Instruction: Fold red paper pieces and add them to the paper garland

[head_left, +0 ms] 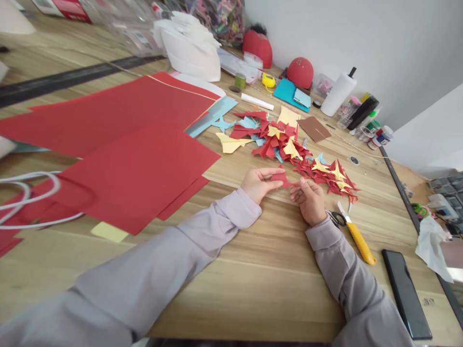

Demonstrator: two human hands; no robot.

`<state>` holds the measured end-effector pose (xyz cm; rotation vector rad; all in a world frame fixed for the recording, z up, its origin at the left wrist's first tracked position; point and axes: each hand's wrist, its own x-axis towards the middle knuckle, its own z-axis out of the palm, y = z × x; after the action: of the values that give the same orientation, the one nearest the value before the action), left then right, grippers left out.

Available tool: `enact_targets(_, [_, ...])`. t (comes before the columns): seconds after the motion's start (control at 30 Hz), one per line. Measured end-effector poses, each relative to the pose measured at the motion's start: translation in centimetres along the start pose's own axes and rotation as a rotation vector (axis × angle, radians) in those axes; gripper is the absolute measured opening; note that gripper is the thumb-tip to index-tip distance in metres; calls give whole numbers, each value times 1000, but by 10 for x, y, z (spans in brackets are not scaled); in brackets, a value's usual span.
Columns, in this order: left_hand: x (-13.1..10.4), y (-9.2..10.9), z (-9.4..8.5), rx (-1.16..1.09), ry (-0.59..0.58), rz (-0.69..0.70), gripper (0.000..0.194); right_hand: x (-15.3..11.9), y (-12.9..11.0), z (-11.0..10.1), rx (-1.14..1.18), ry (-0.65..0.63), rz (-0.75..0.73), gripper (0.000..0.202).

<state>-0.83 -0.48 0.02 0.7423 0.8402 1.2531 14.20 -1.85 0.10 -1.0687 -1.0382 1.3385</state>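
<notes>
The small red paper piece (pixel 279 180) is up between the two hands above the tabletop (pixel 267 270), just short of the pile of folded paper (pixel 269 144) — the left hand (pixel 256 184) pinches its broad end between thumb and fingers, and the right hand (pixel 308 196) seems to nip its narrow tip. It should be almost weightless, crisp enough to keep a crease yet easily torn or crumpled, so a light fingertip hold at the flat edges suits it best.
</notes>
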Motion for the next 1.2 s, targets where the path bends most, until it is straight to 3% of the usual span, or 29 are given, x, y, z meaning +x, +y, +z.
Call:
enact_targets(0.3, [0, -1, -1, 36, -22, 13, 41, 0, 2, 0, -17, -25, 23, 28])
enact_targets(0.47, [-2, -1, -1, 113, -140, 48, 38, -1, 2, 0, -152, -109, -28, 23])
enact_targets(0.6, [-3, 1, -1, 5, -222, -60, 32, -3, 3, 0, -210, -139, -63, 21])
enact_targets(0.73, [-2, 4, 0, -140, -144, -97, 27, -3, 3, -1, -73, -41, -57, 19])
enact_targets(0.87, [-1, 3, 2, -139, -65, -90, 22, -3, 4, -1, -68, -78, -52, 17])
enact_targets(1.0, [-1, -1, 2, -54, -91, -38, 27, -3, 5, -1, -160, -150, -61, 17])
enact_targets(1.2, [-2, -3, 1, 79, -134, 34, 36, -2, 6, -1, -155, -154, -93, 22])
